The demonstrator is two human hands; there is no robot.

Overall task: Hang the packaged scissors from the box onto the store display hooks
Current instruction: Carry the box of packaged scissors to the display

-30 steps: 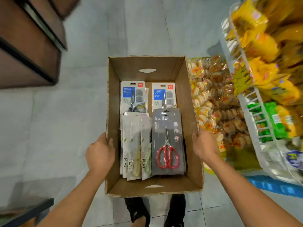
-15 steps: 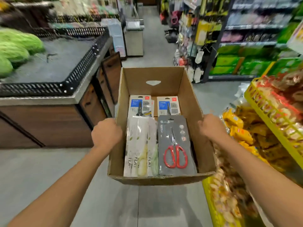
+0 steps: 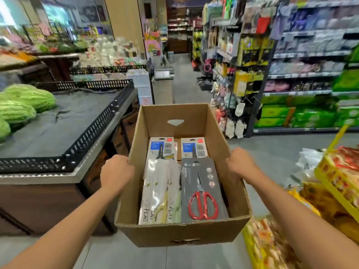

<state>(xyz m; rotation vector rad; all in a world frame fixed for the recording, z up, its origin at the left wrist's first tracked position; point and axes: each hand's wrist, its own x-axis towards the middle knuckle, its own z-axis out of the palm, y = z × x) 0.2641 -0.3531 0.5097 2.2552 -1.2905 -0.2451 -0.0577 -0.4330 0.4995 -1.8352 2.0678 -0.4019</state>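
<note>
At the bottom centre of the frame an open brown cardboard box (image 3: 174, 234) is held off the floor between two bare forearms. The left hand (image 3: 116, 172) clasps the rim of its left wall with fingers curled over the edge, and the right hand (image 3: 240, 165) grips the rim of the right wall the same way. Inside, at the near right, lies a grey card pack of red-handled scissors (image 3: 202, 191), flat and face up. Just beside it on the left are white packs marked FLAT (image 3: 159, 193). At the far end of the box two white-and-blue carded scissors (image 3: 161, 148) lie side by side. At the lower right of the frame stands a yellow wire rack of snack packets (image 3: 338, 187). At the left is a dark produce counter with a perforated black rim (image 3: 93, 133), bearing bumpy green gourds (image 3: 25, 101). Farther off, at the upper right, are blurred store shelves with hanging goods (image 3: 242, 74) along a grey floor aisle (image 3: 184, 90).
</note>
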